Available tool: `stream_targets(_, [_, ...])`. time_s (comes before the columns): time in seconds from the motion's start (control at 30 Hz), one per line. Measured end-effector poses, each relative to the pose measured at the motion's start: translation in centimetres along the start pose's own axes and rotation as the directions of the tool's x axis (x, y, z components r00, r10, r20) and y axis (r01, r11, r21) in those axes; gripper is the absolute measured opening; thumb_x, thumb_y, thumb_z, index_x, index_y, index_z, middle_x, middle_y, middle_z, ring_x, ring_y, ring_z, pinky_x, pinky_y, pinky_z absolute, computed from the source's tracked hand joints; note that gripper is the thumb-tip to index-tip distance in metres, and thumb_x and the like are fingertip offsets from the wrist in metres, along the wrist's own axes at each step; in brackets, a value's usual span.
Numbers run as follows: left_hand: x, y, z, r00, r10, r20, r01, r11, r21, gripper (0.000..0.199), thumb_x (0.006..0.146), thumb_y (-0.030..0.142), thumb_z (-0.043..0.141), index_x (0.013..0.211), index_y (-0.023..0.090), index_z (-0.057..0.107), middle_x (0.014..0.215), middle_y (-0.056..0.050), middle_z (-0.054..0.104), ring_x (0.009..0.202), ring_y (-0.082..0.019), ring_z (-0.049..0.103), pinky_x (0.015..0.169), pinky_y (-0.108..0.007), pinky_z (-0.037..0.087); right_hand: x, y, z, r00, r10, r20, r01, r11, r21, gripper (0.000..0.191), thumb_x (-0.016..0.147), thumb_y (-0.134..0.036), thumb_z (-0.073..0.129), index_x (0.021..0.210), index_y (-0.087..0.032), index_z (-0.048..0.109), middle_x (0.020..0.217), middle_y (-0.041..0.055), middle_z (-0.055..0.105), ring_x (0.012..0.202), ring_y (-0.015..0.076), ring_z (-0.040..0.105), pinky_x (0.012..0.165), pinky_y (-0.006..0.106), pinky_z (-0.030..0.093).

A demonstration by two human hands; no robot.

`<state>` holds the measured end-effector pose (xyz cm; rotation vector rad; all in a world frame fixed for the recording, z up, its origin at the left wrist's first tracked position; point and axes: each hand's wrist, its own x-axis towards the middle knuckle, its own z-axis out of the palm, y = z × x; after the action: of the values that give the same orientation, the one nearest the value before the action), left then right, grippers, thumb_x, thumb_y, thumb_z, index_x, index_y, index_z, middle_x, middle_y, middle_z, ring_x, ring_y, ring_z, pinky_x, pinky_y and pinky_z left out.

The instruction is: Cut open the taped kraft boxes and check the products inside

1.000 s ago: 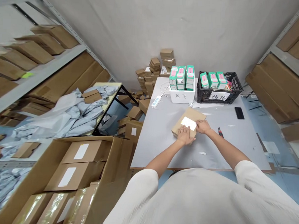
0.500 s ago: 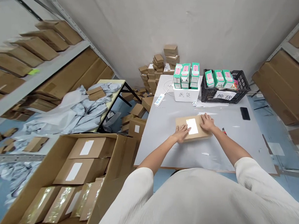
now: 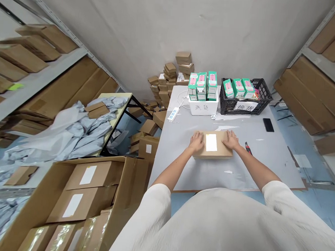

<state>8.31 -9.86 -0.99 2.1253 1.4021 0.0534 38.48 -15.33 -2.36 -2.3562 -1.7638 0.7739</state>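
Carton [image 3: 221,151] lies between left hand [image 3: 196,142] and right hand [image 3: 231,140], long axis running side to side; both hold its ends, apparently equally near.

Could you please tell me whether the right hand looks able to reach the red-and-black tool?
Probably yes: the red-and-black tool lies on the table close beside the right forearm, its way looking free, though the right hand would likely have to leave the cardboard box first.
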Motion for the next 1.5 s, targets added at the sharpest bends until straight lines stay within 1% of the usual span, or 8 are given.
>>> stream_targets(0.17, [1.8, -0.9, 0.1, 0.966, -0.256, -0.043, 0.243, 0.950, -0.194, 0.096, 0.089, 0.031, 0.069, 0.174, 0.026, 0.024, 0.180, -0.016, 0.034, 0.167, -0.037, 0.034, 0.134, -0.050, 0.033, -0.2, 0.3, 0.3, 0.999, 0.037, 0.016, -0.039, 0.991, 0.129, 0.105, 0.095, -0.054, 0.069, 0.179, -0.020, 0.017, 0.176, 0.0221, 0.038, 0.159, 0.0425, 0.041, 0.126, 0.059, 0.037])
stream_targets(0.5, [1.0, -0.2, -0.9, 0.969, -0.234, -0.073, 0.193, 0.912, -0.361, 0.109, 0.079, 0.025, 0.076, 0.175, 0.027, 0.025, 0.175, -0.015, 0.041, 0.160, -0.040, 0.044, 0.131, -0.051, 0.039, -0.8, 0.4, -0.4, 0.993, 0.112, -0.037, -0.087, 0.907, 0.411, 0.112, 0.086, -0.045, 0.076, 0.179, -0.027, 0.017, 0.167, 0.0141, 0.054, 0.152, 0.0340, 0.053, 0.128, 0.052, 0.041])
stream_targets(0.73, [-0.2, 1.2, -2.4, 0.938, -0.257, -0.234, 0.114, 0.863, -0.492, 0.086, 0.093, 0.036, 0.068, 0.170, 0.032, 0.032, 0.169, -0.013, 0.042, 0.151, -0.033, 0.053, 0.123, -0.045, 0.048, -1.4, -0.7, -1.9, 0.936, 0.207, -0.284, -0.001, 0.810, 0.586, 0.095, 0.094, -0.064, 0.062, 0.175, -0.025, 0.032, 0.172, 0.0164, 0.043, 0.157, 0.0351, 0.046, 0.130, 0.050, 0.039])
stream_targets(0.9, [-1.2, 1.8, -2.5, 0.899, -0.354, -0.259, 0.224, 0.878, -0.423, 0.057, 0.107, 0.048, 0.053, 0.159, 0.027, 0.044, 0.150, -0.016, 0.055, 0.136, -0.035, 0.061, 0.116, -0.049, 0.050, -2.4, 0.1, -2.0, 0.896, 0.302, -0.325, -0.066, 0.816, 0.574, 0.077, 0.101, -0.067, 0.047, 0.161, -0.019, 0.051, 0.150, 0.0194, 0.060, 0.142, 0.0344, 0.057, 0.125, 0.049, 0.042])
stream_targets(1.03, [-2.0, 2.0, -2.0, 0.907, -0.363, -0.213, 0.296, 0.910, -0.291, 0.050, 0.106, 0.038, 0.052, 0.154, 0.027, 0.048, 0.152, -0.016, 0.054, 0.138, -0.037, 0.059, 0.116, -0.050, 0.048, -3.2, 1.2, -1.7, 0.911, 0.289, -0.293, -0.113, 0.860, 0.498, 0.055, 0.098, -0.052, 0.049, 0.135, -0.016, 0.071, 0.132, 0.0189, 0.071, 0.132, 0.0342, 0.062, 0.118, 0.044, 0.048])
stream_targets(1.17, [-3.1, 3.1, -1.3, 0.937, -0.195, -0.290, 0.167, 0.979, -0.120, 0.053, 0.102, 0.024, 0.050, 0.155, 0.027, 0.050, 0.162, -0.015, 0.049, 0.152, -0.037, 0.045, 0.125, -0.052, 0.038, -4.2, 1.6, -1.2, 0.930, 0.249, -0.270, -0.097, 0.876, 0.472, 0.050, 0.094, -0.038, 0.053, 0.135, -0.018, 0.071, 0.136, 0.0161, 0.074, 0.126, 0.0327, 0.067, 0.111, 0.041, 0.053])
stream_targets(1.27, [-4.0, 4.5, -0.5, 0.981, -0.041, -0.191, 0.044, 0.999, 0.011, 0.050, 0.099, 0.018, 0.052, 0.148, 0.028, 0.057, 0.160, -0.014, 0.051, 0.150, -0.037, 0.046, 0.125, -0.052, 0.037, -5.0, 1.5, -0.7, 0.940, 0.246, -0.234, -0.123, 0.888, 0.443, 0.055, 0.091, -0.031, 0.056, 0.142, -0.017, 0.070, 0.139, 0.0156, 0.075, 0.127, 0.0327, 0.069, 0.110, 0.040, 0.054])
stream_targets(1.5, [-5.6, 7.0, 1.8, 0.998, -0.034, -0.059, 0.042, 0.989, 0.140, 0.044, 0.099, 0.037, 0.064, 0.140, 0.022, 0.060, 0.151, -0.018, 0.055, 0.145, -0.040, 0.047, 0.120, -0.052, 0.040, -6.3, 2.3, 0.4, 0.952, 0.260, -0.163, -0.167, 0.885, 0.435, 0.058, 0.090, -0.029, 0.062, 0.147, -0.017, 0.066, 0.139, 0.0154, 0.076, 0.127, 0.0321, 0.071, 0.109, 0.040, 0.055])
